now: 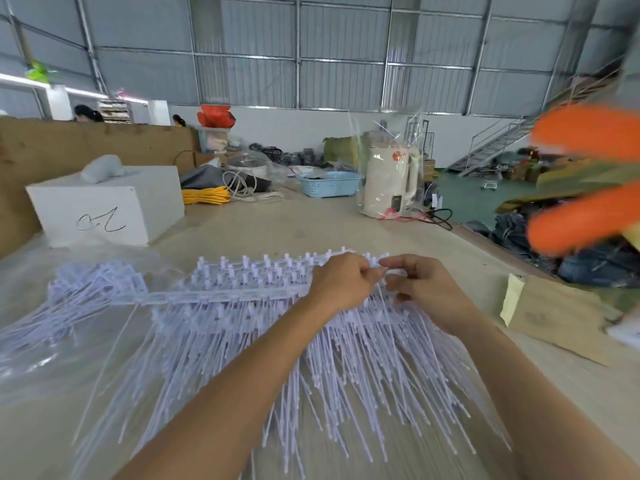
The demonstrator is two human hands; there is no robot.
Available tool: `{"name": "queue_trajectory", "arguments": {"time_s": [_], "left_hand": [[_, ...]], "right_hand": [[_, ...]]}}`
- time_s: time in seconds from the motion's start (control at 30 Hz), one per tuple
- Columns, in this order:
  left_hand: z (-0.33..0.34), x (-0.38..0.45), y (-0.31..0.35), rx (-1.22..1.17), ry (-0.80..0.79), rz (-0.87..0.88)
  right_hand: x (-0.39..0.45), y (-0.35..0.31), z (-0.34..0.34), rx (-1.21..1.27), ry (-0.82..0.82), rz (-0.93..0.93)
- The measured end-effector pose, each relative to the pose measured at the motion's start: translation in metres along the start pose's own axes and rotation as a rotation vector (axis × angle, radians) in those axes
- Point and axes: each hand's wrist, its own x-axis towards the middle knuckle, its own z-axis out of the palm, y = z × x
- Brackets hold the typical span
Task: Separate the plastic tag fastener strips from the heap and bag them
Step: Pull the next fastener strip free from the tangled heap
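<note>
A heap of white plastic tag fastener strips (242,327) lies spread over the table in front of me, their long thin tails fanning toward me. My left hand (341,280) and my right hand (420,285) meet at the heap's far right end. Both pinch the head bar of one strip (377,266) between thumb and fingers. A bundle of strips (93,282) lies at the far left on clear plastic bag film (31,358).
A white foam box (107,202) stands at the back left. A blue basket (329,183), a white kettle in plastic wrap (389,181) and yellow cord (206,195) sit farther back. A cardboard piece (550,317) lies right. The table edge (485,244) drops off at right.
</note>
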Motion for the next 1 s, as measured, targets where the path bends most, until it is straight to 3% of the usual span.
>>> {"name": "queue_trajectory", "arguments": {"time_s": [0.17,0.43,0.8,1.0], "left_hand": [[-0.001,-0.005,-0.002,0.033,0.063,0.051],[-0.005,-0.006,-0.002,-0.024,0.036,0.051],[-0.008,-0.003,-0.002,-0.383,0.015,-0.061],[-0.015,-0.004,0.0,-0.573,-0.06,-0.133]], "right_hand": [[-0.001,0.002,0.003,-0.246,-0.031,-0.094],[-0.004,-0.004,0.005,-0.273,0.048,-0.214],[-0.007,-0.004,0.016,-0.307,0.199,-0.327],[-0.004,-0.003,0.017,-0.422,0.26,-0.522]]}}
